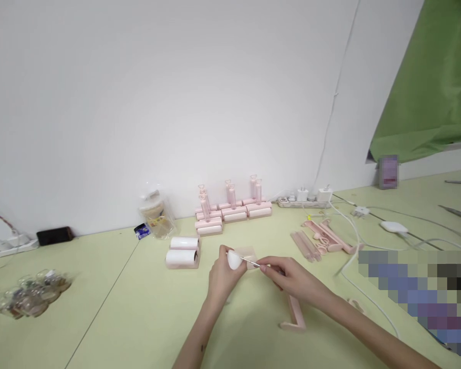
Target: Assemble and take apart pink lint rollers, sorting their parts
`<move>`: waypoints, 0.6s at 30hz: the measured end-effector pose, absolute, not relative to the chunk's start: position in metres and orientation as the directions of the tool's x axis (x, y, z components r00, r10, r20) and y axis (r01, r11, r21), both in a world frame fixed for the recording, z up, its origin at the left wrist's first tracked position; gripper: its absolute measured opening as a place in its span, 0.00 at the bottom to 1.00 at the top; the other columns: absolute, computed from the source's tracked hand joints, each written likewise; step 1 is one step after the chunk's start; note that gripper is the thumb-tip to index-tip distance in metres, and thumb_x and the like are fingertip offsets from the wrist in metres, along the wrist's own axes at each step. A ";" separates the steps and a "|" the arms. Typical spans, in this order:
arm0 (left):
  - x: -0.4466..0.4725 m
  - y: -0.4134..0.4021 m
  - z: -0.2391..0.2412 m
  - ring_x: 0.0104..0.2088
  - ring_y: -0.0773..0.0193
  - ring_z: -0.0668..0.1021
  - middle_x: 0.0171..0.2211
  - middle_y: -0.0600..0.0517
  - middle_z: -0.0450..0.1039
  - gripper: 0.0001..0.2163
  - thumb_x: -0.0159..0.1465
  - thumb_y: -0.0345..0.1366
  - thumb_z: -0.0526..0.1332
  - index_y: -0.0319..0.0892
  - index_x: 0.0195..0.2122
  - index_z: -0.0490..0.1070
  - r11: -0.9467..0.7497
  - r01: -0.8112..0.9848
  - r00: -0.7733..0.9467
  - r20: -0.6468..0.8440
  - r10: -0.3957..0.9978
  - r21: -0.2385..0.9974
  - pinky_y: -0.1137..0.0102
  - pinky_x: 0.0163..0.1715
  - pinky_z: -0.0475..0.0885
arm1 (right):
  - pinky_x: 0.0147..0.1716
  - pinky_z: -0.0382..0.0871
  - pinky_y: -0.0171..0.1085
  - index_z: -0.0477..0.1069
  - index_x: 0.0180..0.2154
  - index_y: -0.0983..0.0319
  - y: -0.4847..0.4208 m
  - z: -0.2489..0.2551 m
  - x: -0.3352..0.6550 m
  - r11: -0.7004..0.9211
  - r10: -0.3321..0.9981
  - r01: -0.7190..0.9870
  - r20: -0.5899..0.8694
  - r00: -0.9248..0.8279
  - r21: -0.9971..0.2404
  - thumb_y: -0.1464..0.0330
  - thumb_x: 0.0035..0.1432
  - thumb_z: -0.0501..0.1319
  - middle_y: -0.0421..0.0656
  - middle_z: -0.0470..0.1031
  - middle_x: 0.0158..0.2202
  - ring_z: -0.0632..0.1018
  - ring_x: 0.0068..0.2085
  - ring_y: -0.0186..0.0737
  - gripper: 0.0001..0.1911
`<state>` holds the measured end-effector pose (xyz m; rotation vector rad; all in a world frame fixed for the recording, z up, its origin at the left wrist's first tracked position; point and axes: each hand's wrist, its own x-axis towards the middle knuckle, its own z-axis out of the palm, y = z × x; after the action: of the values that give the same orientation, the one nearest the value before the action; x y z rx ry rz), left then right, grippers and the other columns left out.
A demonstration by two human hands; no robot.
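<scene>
Your left hand grips a white rounded piece in its fingers; your right hand pinches a slim metal tool, tip at that piece. Left of the left fingers, white rolls lie on the surface.

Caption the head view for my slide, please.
Left hand holds a white piece; right hand points a thin tool at it, pink parts beyond.

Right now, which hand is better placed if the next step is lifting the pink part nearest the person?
Probably the right: the right hand is nearer the pink part, though it holds a thin metal tool. The left hand is farther away, gripping a white piece.
</scene>
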<state>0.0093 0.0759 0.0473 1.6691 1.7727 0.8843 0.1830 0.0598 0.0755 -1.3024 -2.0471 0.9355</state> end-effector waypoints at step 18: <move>0.008 0.079 0.044 0.19 0.64 0.71 0.27 0.53 0.70 0.21 0.52 0.42 0.58 0.44 0.45 0.54 0.044 0.604 0.000 -0.056 0.998 0.796 0.73 0.20 0.62 | 0.26 0.59 0.32 0.73 0.30 0.62 0.073 0.068 0.185 0.346 0.901 0.506 0.128 -0.415 -0.790 0.61 0.58 0.47 0.39 0.73 0.26 0.69 0.27 0.38 0.19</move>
<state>0.0079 0.0789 0.0437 1.6312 1.6764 0.7753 0.1853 0.0732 0.0681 -1.2226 -2.0517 0.9160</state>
